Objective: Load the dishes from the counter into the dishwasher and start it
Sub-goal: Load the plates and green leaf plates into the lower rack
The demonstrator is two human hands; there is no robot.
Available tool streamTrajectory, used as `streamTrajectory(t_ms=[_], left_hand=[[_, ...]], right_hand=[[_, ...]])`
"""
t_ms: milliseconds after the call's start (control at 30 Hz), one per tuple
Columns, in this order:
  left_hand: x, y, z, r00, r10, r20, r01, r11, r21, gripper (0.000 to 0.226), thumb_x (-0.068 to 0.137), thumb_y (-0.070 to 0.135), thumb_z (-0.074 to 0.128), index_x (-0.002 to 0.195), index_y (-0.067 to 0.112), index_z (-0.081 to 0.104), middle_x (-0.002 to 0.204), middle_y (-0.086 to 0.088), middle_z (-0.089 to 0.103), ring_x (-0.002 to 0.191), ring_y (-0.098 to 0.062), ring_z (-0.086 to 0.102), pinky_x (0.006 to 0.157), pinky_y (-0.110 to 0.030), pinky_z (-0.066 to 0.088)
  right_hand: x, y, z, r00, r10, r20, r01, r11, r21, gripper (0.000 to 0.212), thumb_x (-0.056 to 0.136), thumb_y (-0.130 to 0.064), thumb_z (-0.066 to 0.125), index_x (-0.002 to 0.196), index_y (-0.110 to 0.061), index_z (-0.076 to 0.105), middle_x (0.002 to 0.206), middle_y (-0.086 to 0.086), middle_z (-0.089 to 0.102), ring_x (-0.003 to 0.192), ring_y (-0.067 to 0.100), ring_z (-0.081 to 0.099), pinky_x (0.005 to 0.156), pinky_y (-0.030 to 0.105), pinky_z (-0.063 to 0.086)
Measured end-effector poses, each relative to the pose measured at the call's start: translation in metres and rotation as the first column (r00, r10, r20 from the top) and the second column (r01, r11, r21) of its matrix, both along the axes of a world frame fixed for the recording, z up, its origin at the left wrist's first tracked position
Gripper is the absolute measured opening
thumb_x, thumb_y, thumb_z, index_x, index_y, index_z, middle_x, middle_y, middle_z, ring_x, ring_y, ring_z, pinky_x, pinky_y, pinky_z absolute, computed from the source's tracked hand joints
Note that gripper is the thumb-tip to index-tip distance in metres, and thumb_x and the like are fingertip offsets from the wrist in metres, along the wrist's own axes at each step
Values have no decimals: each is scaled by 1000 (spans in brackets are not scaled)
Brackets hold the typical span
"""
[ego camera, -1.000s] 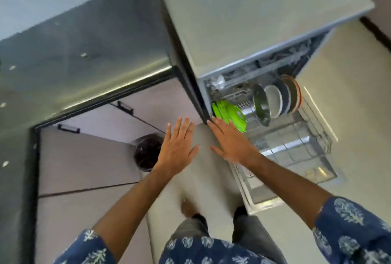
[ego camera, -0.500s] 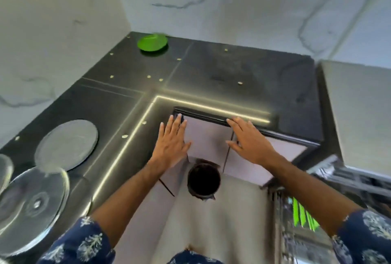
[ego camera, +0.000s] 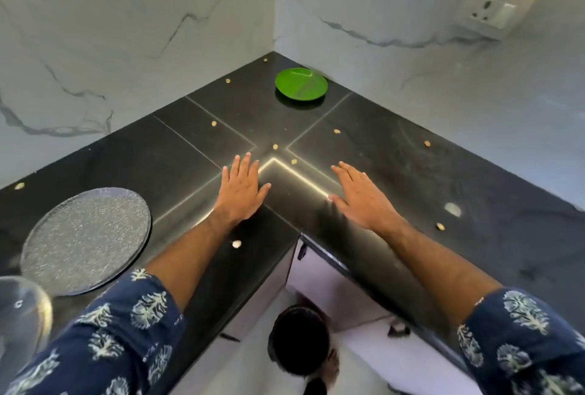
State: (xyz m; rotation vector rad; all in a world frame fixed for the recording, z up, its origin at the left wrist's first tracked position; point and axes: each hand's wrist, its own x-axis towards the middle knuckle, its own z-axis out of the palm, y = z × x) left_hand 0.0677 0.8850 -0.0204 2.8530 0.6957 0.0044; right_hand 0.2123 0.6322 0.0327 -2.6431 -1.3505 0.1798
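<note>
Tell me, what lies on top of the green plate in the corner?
Nothing shows on the green plate: its upper face looks bare, with only a faint streak. What is under it on the black counter is covered.

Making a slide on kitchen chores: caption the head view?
Both open hands, left and right, hover over the black counter toward a green plate in the corner.

no readable text, labels or numbers, wall socket seemingly unmarked, counter plain
</note>
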Motion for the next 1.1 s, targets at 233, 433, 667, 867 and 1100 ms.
streamTrajectory(t_ms=[233, 433, 667, 867, 1100], left_hand=[[69, 32, -47, 973, 229, 14, -229, 973, 36, 72, 102, 57, 18, 158, 11, 19, 165, -12, 15, 154, -28, 8, 122, -56, 11], [70, 36, -55, 970, 238, 54, -242, 965, 105, 72, 99, 60, 22, 158, 18, 19, 166, -6, 15, 154, -24, 8, 123, -53, 12], [69, 36, -51, 968, 246, 56, -250, 965, 79, 73, 99, 60, 25, 159, 19, 16, 167, -4, 11, 154, -22, 2, 123, -53, 11], [69, 35, -50, 967, 251, 50, -254, 965, 67, 73, 99, 61, 25, 159, 20, 15, 167, -4, 9, 154, -21, 1, 124, -53, 11], [68, 35, -52, 973, 224, 54, -227, 972, 66, 71, 101, 58, 26, 158, 18, 16, 167, -6, 11, 154, -22, 2, 123, -54, 10]], right_hand=[[154, 102, -14, 990, 76, -120, -75, 997, 10, 65, 100, -33, 52, 155, -11, 23, 157, 11, 27, 142, 32, 32, 116, 42, 27], [243, 193, -33, 978, -28, -208, 39, 998, 45, 63, 97, -31, 54, 152, -15, 28, 139, 20, 43, 125, 41, 46, 103, 51, 41], [299, 265, -48, 762, -411, -500, 495, 868, 40, 52, 88, -52, 57, 125, -16, 56, 133, 22, 52, 110, 41, 61, 97, 47, 51], [325, 278, -59, 427, -398, -812, 787, 606, 117, 52, 79, -2, 60, 125, -5, 35, 121, 14, 57, 87, 32, 71, 62, 49, 61], [265, 206, -32, 92, 6, -996, 873, 480, 83, 35, 88, 9, 56, 122, 11, 47, 112, 24, 65, 90, 31, 72, 66, 37, 61]])
